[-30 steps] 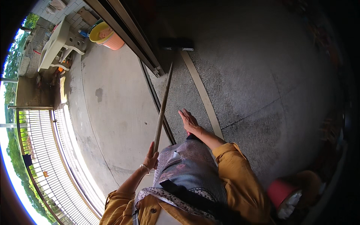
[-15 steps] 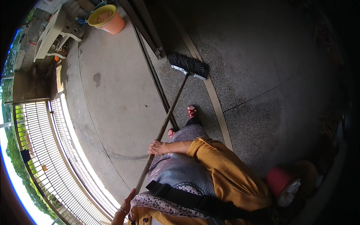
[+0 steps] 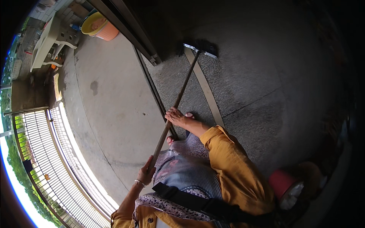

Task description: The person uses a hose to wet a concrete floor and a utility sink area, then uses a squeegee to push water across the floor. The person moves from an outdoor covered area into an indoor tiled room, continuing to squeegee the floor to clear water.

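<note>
A push broom (image 3: pixel 186 82) with a long brown handle slants across the floor in front of me. Its wide head (image 3: pixel 200 50), black bristles on a pale metallic mount, rests at the far end in the dark part of the floor. My right hand (image 3: pixel 175 116) is wrapped round the middle of the handle. Lower down, near its top end, my left hand (image 3: pixel 146 171) grips the same handle, a bracelet on the wrist. The bristles' far side is lost in shadow.
A metal door track (image 3: pixel 151 78) divides pale concrete from dark speckled floor, with a door frame (image 3: pixel 133 32) above it. An orange bucket (image 3: pixel 108 31) and white plastic furniture (image 3: pixel 47 41) stand far left. A barred gate (image 3: pixel 47 148) lies left; a red bin (image 3: pixel 282 183) stands lower right.
Both hands have pushed forward, away from my body, with the broom. Its head has slid farther off into the darker floor, past the door frame's end.
</note>
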`<state>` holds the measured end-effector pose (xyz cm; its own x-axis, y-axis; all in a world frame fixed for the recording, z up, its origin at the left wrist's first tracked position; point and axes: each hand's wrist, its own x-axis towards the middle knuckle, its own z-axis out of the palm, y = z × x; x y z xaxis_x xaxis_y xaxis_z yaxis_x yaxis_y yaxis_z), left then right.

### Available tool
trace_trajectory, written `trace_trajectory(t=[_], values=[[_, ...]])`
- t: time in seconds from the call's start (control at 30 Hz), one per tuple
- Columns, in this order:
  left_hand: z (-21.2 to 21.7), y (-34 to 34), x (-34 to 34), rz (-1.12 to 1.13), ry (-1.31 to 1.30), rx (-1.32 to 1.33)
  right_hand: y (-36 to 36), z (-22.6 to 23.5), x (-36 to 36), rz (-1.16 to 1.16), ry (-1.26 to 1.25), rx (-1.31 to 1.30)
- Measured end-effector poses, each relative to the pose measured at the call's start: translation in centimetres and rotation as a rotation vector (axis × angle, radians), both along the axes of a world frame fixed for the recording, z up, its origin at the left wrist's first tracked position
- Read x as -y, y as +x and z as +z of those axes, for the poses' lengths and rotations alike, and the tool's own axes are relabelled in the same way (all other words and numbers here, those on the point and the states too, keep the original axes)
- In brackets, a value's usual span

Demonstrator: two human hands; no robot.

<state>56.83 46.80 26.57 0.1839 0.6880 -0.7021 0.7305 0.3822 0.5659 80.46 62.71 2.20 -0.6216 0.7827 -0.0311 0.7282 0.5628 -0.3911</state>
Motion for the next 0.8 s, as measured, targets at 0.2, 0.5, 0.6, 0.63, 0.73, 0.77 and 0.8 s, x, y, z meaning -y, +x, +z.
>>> trace_trajectory(t=[0.2,0.5,0.6,0.63,0.73,0.77,0.8], values=[[-7.1,14.4,-17.6,0.127,-0.203,0.180,11.1,5.2,-7.3,-0.400,0.325,-0.020],[-9.2,29.6,-35.6,0.088,-0.135,0.254,17.7,8.6,-1.7,-0.618,0.071,-0.084],[-8.5,31.0,-33.8,0.043,-0.157,0.189,17.8,8.0,0.1,-0.696,-0.098,-0.096],[-9.3,30.6,-32.6,0.025,-0.150,0.184,17.6,7.1,0.6,-0.698,-0.101,-0.111],[-9.3,28.1,-28.3,0.032,-0.173,0.181,16.0,5.8,1.1,-0.754,-0.156,-0.147],[-9.0,26.4,-26.6,0.022,-0.167,0.178,15.2,5.9,0.9,-0.742,-0.212,-0.129],[-8.7,24.4,-24.9,0.008,-0.162,0.176,14.4,5.3,0.8,-0.734,-0.130,-0.115]])
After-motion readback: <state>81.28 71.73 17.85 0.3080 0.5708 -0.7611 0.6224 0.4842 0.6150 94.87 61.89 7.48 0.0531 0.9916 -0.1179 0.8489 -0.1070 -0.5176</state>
